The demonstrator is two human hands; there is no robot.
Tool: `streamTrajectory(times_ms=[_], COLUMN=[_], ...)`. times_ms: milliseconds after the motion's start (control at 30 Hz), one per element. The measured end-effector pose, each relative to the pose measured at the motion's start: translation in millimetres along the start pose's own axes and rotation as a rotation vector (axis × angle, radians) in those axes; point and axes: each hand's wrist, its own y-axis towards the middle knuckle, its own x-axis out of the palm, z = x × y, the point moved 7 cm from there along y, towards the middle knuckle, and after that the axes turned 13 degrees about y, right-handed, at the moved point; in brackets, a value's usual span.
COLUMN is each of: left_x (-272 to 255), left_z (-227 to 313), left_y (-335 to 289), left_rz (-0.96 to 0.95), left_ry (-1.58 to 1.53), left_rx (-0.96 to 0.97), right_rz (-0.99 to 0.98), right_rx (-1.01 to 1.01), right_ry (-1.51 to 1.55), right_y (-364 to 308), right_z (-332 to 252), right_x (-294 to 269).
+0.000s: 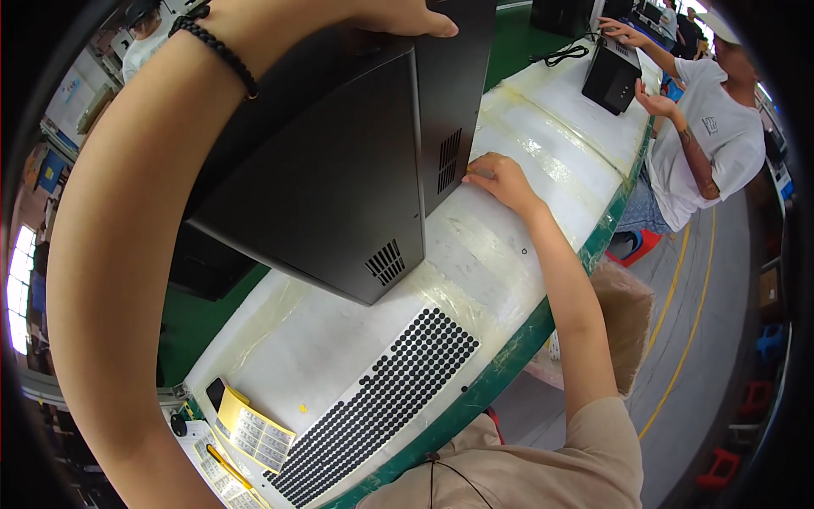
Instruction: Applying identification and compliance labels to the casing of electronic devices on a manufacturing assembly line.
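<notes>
Two tall black metal cabinets with slotted vents stand side by side on the table: a nearer cabinet (322, 187) and a farther cabinet (454, 93). My left hand (394, 15) reaches over the nearer one and lies at the top of the farther one, thumb stretched out; its other fingers are mostly cut off by the picture's edge. Low at the farther cabinet's right edge, beside its vent, my right hand (502, 180) has its fingertips pressed together. Something tiny and yellowish may be between them, too small to name.
A white sheet of black round pads (381, 390) lies along the table's (509, 246) near edge. Yellow-backed label sheets (254, 433) and an orange pen-like tool (227, 467) are at lower left. At far right, a person (708, 127) handles a small black box (612, 75).
</notes>
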Motion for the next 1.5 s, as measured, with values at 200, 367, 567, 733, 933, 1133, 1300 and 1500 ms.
streamTrajectory(times_ms=[200,367,567,733,933,1133,1300,1500], left_x=[8,2,-4,11,214,289,298,313], left_z=[4,7,-29,-62,65,136,131,136], left_y=[7,4,-31,-153,-291,-246,-242,-210], left_rz=[0.029,0.029,0.018,0.841,0.746,0.593,0.625,0.582], left_ry=[-0.015,-0.013,-0.410,-1.102,-1.374,-2.069,-2.044,-2.080], left_rx=[0.033,0.029,-0.088,-0.471,-1.422,-1.491,-1.413,-1.314], right_rz=[-0.044,0.037,0.133,0.304,0.278,0.268,0.322,0.436], right_rx=[-0.012,-0.220,0.003,-0.208,-0.174,-0.125,-0.197,-0.236], right_ry=[-0.038,-0.133,0.507,0.828,0.937,1.133,1.110,1.167], right_y=[-3,-14,31,74,118,144,132,112], right_z=[8,-5,-58,-126,-173,-154,-162,-138], right_x=[-4,-8,-32,-88,-94,-94,-110,-147])
